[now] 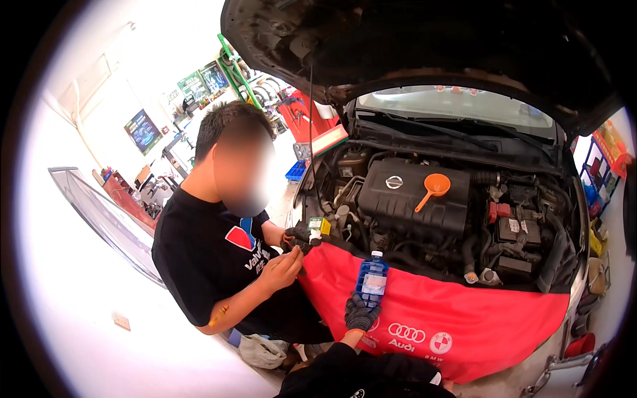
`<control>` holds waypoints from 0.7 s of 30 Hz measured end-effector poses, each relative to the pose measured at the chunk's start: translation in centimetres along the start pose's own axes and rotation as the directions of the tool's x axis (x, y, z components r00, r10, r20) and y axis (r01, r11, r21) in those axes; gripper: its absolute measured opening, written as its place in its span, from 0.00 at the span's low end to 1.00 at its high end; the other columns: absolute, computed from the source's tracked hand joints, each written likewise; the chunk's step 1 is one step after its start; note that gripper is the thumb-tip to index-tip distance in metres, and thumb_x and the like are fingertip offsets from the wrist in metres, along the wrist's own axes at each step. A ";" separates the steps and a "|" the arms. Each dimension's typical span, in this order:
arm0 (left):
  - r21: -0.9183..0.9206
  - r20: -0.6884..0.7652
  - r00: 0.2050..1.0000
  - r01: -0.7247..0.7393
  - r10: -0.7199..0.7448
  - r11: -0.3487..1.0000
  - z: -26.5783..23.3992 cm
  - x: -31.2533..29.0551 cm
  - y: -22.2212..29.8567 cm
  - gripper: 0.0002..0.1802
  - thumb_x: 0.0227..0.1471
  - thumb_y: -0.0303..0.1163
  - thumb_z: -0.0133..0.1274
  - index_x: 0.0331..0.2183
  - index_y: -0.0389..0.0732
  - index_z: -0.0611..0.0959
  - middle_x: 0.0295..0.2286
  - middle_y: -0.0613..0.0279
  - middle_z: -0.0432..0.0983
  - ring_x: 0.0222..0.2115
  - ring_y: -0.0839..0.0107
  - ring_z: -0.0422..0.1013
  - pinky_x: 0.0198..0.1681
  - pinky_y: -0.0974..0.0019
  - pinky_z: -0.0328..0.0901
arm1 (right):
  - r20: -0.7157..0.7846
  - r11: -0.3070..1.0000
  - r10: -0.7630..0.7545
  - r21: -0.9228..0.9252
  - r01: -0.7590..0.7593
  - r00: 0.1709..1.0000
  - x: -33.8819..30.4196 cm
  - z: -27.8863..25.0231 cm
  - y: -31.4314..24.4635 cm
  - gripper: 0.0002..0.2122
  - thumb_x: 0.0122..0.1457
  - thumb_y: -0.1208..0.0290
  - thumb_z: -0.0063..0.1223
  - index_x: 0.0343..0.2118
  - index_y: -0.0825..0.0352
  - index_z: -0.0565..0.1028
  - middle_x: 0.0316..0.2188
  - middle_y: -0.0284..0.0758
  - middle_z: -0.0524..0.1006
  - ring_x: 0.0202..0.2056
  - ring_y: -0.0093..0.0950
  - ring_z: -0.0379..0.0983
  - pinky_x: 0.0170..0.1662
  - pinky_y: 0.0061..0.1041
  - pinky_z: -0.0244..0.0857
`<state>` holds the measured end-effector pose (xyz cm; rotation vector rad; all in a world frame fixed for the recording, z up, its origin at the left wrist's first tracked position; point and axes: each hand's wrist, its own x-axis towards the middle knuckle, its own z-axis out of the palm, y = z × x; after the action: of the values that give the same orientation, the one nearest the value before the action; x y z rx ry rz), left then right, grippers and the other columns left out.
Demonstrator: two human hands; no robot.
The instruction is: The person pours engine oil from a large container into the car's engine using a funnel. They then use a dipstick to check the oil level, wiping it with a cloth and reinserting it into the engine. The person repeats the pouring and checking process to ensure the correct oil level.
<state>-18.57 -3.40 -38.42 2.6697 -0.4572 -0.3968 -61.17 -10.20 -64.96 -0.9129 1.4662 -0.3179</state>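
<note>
Bottle: blue see-through plastic bottle, kinda boxy with ridged sides, white cap, pale label. It's in front of the red cover, left of the middle of its upper edge, cap end toward the engine bay. Can't tell if it touches the cover.
Left hand: left hand in a dark knit glove, fingers wrapped around the bottle's lower part.
Right hand: out of sight, so can't tell what it's doing.
Red cover: smooth, slightly shiny red cover draped over the car's front edge, white emblems printed low down.
Engine: blocky matte black plastic engine top, an orange funnel with a round bowl and straight handle lying on it. Boxy battery off to the right.
Small box: yellow-and-green box by the cover's upper left corner.
Other person: co-worker in a black tee, one gloved hand, one bare hand, both up close together around something too small to make out.
Hood: big dark hood propped up overhead.
Room: bright white wall, posters, red tool cabinet, blue bin, crumpled plastic bag down by the co-worker.
</note>
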 end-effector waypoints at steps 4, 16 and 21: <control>0.013 -0.033 0.999 0.018 -0.018 1.000 0.7 0.1 -1.5 0.65 0.35 0.62 0.59 0.63 0.42 0.43 0.59 0.40 0.49 0.58 0.43 0.51 0.56 0.42 0.53 | 0.042 0.999 -0.023 0.030 0.022 0.999 -0.4 -0.1 0.9 0.18 0.45 0.82 0.47 0.43 0.69 0.71 0.31 0.36 0.75 0.28 0.30 0.72 0.28 0.31 0.67; 0.001 -0.009 0.997 0.078 -0.078 0.997 0.3 -0.5 -1.2 0.65 0.35 0.61 0.60 0.63 0.44 0.42 0.59 0.40 0.49 0.58 0.42 0.51 0.56 0.41 0.52 | -0.083 0.999 -0.021 0.038 0.024 0.996 4.2 -0.6 7.2 0.16 0.44 0.83 0.47 0.40 0.71 0.72 0.29 0.37 0.75 0.25 0.29 0.71 0.27 0.28 0.66; -0.001 -0.006 0.999 0.041 -0.041 0.999 -0.4 -0.4 0.4 0.65 0.35 0.61 0.60 0.63 0.43 0.42 0.58 0.40 0.49 0.58 0.42 0.51 0.56 0.42 0.52 | -0.031 0.998 -0.049 0.025 0.050 0.998 3.9 -1.3 5.1 0.10 0.44 0.82 0.47 0.32 0.71 0.75 0.25 0.34 0.74 0.24 0.27 0.70 0.26 0.28 0.65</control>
<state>-18.87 -3.42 -37.79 2.6824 -0.4009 -0.4010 -63.52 -10.09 -71.09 -0.9285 1.4655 -0.3881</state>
